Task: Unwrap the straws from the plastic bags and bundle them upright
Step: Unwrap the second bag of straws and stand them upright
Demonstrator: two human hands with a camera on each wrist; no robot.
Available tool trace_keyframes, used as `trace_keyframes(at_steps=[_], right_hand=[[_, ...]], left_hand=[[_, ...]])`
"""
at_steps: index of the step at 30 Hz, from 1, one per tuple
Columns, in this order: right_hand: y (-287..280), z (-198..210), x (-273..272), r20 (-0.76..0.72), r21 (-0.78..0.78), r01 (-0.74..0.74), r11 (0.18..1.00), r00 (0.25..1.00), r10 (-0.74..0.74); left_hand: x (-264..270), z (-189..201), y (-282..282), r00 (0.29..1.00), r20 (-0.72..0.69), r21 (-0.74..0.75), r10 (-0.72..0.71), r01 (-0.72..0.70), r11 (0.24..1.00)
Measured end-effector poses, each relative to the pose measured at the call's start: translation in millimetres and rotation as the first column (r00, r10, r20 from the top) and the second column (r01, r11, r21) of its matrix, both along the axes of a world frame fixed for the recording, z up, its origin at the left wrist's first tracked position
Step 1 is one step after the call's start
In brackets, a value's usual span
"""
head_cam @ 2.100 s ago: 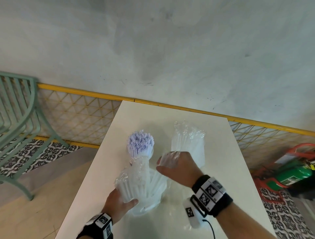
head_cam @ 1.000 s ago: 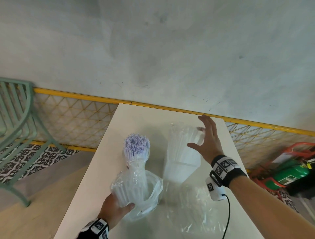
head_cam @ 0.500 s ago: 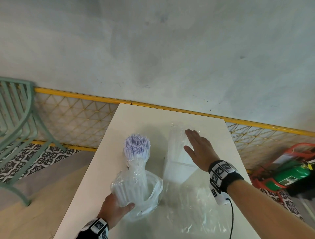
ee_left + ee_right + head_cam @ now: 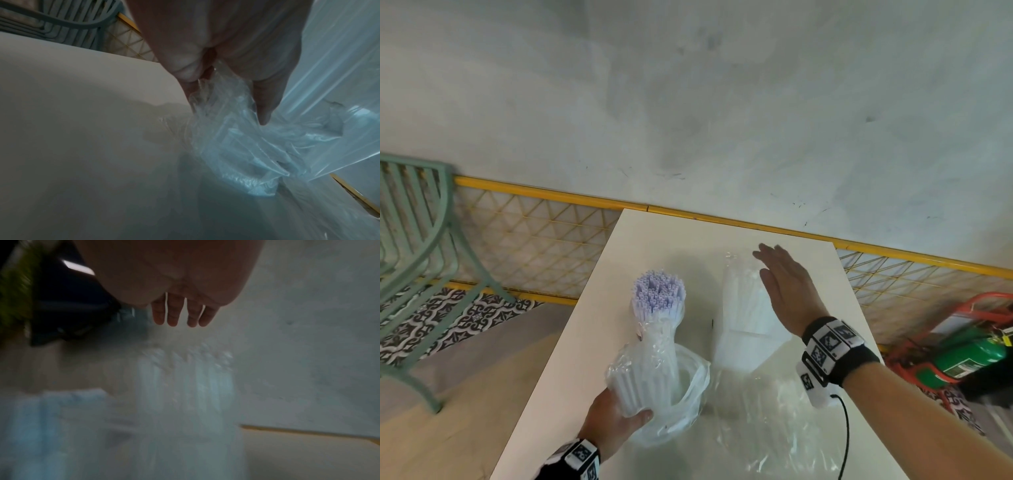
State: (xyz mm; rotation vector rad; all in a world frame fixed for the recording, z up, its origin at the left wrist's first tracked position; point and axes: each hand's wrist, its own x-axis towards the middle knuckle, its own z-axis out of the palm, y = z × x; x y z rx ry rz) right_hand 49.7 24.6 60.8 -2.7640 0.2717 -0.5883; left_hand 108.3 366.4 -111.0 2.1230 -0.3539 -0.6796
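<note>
Straws [image 4: 658, 310] stand upright in one bundle at the left middle of the white table [image 4: 585, 342], lavender open ends on top, their lower part wrapped in a crumpled clear plastic bag [image 4: 681, 404]. The left hand [image 4: 616, 423] curls its fingers and thumb around the bundle's base through that bag; the left wrist view shows fingertips [image 4: 265, 112] sunk into the film. Just right of it stands a second pack of straws [image 4: 743, 308], sealed in plastic. The right hand [image 4: 786, 291] is spread flat with straight fingers [image 4: 174, 313], holding nothing, over this pack's far right side; contact cannot be told. Loose clear film [image 4: 774, 428] lies on the near right of the table
</note>
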Motion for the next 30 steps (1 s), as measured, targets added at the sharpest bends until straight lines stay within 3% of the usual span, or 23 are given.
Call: trace_keyframes(at_steps=[3,6,8,10,15,18,24,30], right_hand=[[49.3,14.7,-9.1,0.073,0.145,-0.171,0.975,0.984,0.161],[99.0,3.3,-22.7,-0.170,0.365,-0.252,0.896,0.928,0.330],[118.1,-18.0,-25.9,-0.371,0.437,-0.207,0.875,0.845,0.385],[127.4,-37.8,-23.5,-0.457,0.471,-0.145,0.870,0.803,0.381],[134.0,-63.0,-12.2,-0.402,0.581,-0.029,0.814,0.858,0.318],[132.3,-64.5,-8.3,-0.357,0.643,-0.034,0.765,0.871,0.339],[130.5,-69.5,-3.0,-0.342,0.612,-0.101,0.784,0.860,0.378],[132.4,-62.4,-2.2,-0.263,0.605,-0.127,0.786,0.900,0.348]], left_hand=[[0.3,1.2,0.0,1.000,-0.010,-0.011,0.003,-0.003,1.000],[-0.8,8.1,1.2,1.000,-0.031,-0.037,0.004,-0.005,0.999],[-2.1,14.8,1.5,0.999,-0.048,-0.076,-0.013,0.009,0.997],[-3.8,26.5,-0.3,0.999,-0.037,-0.115,-0.031,0.026,0.993],[-8.1,62.9,-5.8,0.998,0.058,-0.233,-0.037,0.050,0.971],[-7.4,68.3,-5.0,0.997,0.071,-0.238,-0.036,0.052,0.970],[-10.8,65.6,-10.5,0.996,0.059,-0.310,-0.068,0.083,0.947],[-6.0,50.8,-15.8,1.000,0.013,-0.323,0.005,0.000,0.946]])
